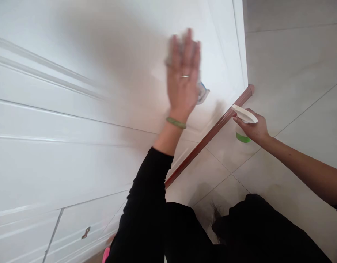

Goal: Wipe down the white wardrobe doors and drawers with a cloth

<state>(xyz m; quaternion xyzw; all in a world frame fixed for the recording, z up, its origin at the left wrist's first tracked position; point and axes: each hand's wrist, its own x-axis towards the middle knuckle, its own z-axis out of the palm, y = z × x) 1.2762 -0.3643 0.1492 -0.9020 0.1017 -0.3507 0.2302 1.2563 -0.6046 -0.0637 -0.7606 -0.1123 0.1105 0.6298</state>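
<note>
My left hand (183, 82), slightly blurred, holds a cloth (203, 93) under its palm against a large white panelled surface (124, 62). Its fingers lie flat and extended over the cloth, which shows past the fingertips and beside the palm. A ring and a green bangle are on this hand and wrist. To the right, my right hand (257, 128) is wrapped round a spray bottle (244, 114) with a white trigger head and something green in its lower part. Most of the bottle's body is hidden behind the fingers.
A reddish-brown strip (207, 140) runs along the panel's lower edge. Pale floor tiles (300, 69) lie beyond it. At lower left are a small metal handle (86, 232) and something pink (106, 254). My dark-clothed legs (261, 230) are at the bottom.
</note>
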